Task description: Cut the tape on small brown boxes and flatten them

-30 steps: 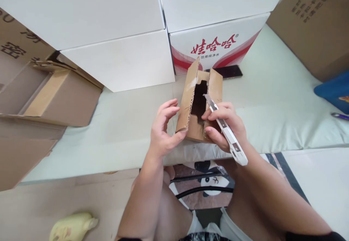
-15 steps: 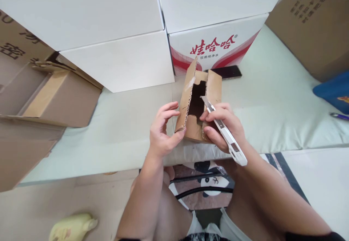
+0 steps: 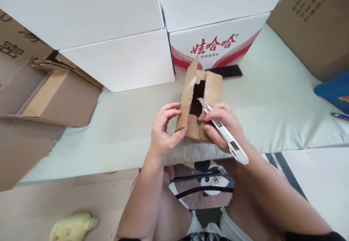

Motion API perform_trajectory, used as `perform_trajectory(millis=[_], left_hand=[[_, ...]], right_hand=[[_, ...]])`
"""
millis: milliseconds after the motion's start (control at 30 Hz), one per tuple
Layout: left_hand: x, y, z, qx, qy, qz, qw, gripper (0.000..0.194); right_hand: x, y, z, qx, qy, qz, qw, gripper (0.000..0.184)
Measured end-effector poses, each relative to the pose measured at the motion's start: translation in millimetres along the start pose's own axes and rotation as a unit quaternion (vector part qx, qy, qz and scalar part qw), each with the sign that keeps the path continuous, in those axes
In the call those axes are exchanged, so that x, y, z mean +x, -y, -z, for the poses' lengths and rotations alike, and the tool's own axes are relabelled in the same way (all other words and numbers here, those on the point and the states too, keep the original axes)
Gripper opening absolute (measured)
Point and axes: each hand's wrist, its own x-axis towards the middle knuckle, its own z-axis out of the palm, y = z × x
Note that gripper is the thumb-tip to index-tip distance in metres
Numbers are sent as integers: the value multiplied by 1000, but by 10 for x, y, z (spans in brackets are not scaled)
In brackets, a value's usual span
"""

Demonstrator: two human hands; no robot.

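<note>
A small brown cardboard box stands near the front edge of the cloth-covered surface, its two long top flaps partly raised and its inside dark. My left hand pinches the near corner of the left flap between thumb and fingers. In my right hand is a white utility knife, blade out and pointing away to the left over the box's opening. Fingers of that hand also rest against the right flap. What lies inside the box is too dark to make out.
White cartons are stacked behind, one with red lettering. A black phone lies in front of them. An open cardboard box is at the left, a large carton and a blue object at the right. A yellow bottle lies on the floor.
The right flap has folded further inward over the opening, narrowing the gap. My right hand and the knife have shifted slightly left; my left hand stays on the left flap.
</note>
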Motion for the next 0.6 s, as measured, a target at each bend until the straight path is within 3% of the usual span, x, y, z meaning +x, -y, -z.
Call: perform_trajectory(millis=[600], left_hand=[[-4,58,8,-9,-1,-24,1000,36]], right_hand=[[-14,-5,-23,-15,-12,-8,1000,14]])
